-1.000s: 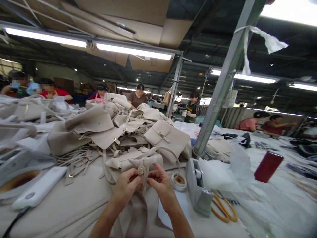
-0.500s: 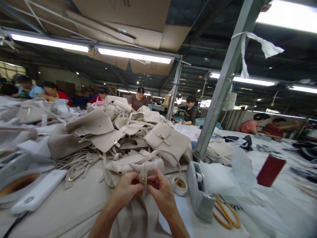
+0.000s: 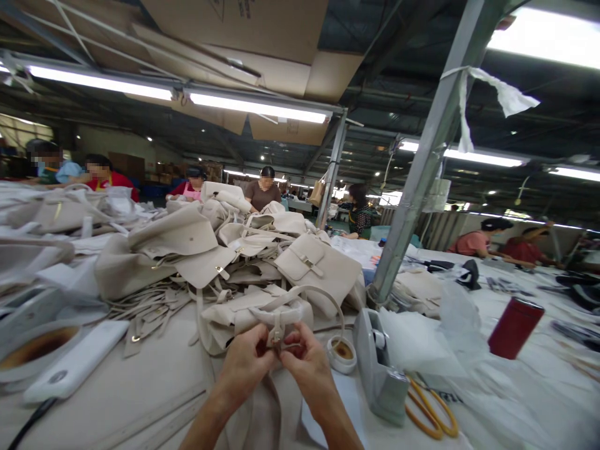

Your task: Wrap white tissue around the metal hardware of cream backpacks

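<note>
tape dispenser (image 3: 379, 369), yellow scissors (image 3: 429, 409), red cup (image 3: 514, 327)

Bright fluorescent tubes (image 3: 255, 107) overhead light the hall evenly, and the one at upper right (image 3: 548, 37) glares white. Wide-angle distortion bends the edges; the near-left corner and far right look blurred.
</note>
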Tool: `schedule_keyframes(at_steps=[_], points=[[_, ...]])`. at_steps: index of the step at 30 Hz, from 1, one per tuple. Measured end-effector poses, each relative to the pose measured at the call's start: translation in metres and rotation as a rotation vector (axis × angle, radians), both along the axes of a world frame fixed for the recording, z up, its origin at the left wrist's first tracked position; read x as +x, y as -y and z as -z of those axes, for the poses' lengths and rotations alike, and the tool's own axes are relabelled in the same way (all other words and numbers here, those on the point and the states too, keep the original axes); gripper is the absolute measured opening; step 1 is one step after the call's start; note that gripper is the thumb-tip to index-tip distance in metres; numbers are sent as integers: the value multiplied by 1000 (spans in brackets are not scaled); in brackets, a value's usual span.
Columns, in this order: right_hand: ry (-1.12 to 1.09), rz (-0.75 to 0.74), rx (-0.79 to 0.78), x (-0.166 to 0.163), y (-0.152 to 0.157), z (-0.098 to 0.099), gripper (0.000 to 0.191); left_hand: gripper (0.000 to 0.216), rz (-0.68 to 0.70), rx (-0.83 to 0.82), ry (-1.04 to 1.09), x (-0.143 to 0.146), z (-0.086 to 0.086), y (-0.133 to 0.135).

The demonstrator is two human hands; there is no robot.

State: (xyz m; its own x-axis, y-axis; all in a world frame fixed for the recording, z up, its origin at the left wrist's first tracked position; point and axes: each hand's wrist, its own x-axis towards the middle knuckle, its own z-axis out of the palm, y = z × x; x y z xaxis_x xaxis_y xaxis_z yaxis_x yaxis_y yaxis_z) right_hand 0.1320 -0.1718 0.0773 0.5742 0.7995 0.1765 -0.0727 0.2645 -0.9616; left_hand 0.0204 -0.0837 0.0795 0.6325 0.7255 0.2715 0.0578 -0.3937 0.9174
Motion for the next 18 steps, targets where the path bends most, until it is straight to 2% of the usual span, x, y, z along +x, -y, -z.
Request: schedule_keyframes(at_steps=[2, 4, 6, 10, 14, 18], points=[[-215, -72, -11, 0, 2, 1, 40, 2, -33, 40, -12, -1, -1, 2], [-333, -135, -57, -2, 4, 4, 35, 5, -15, 26, 8, -2, 2, 2], [-312, -156, -125, -4, 7, 7, 28, 7, 46, -23, 43, -2, 7, -1], [-114, -72, -188, -7, 7, 9, 22, 9, 113, -100, 92, -2, 13, -5], [-76, -61, -29, -7, -1, 14, 22, 10, 191, -173, 133, -3, 8, -5], [28, -76, 111, -7, -6, 21, 16, 20, 349, -365, 125, -7, -1, -3]])
